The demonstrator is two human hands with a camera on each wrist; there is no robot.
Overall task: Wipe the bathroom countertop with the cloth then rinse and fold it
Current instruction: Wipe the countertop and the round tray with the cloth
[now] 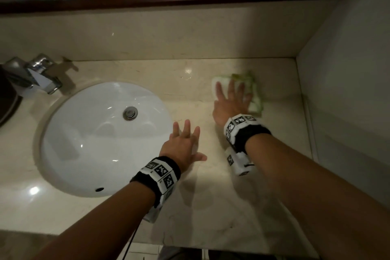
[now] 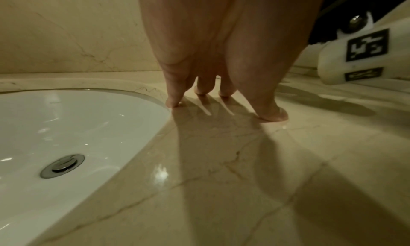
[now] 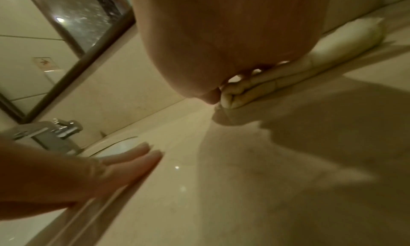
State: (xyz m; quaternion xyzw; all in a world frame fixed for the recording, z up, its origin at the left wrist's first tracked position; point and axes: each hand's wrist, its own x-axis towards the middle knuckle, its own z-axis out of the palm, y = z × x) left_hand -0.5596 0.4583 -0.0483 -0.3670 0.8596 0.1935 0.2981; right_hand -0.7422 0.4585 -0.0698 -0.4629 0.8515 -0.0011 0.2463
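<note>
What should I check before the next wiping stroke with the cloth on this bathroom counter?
1. Right hand flat on the cloth, fingers spread: ok.
2. Cloth folded into a pad, lying flat on the countertop: ok.
3. Left hand bracing on the counter beside the sink, fingertips down: ok.
4. Path from cloth toward the sink free of objects: ok.
5. Faucet off, no water running: ok, none visible.
6. Cloth damp enough to wipe: cannot tell.
</note>
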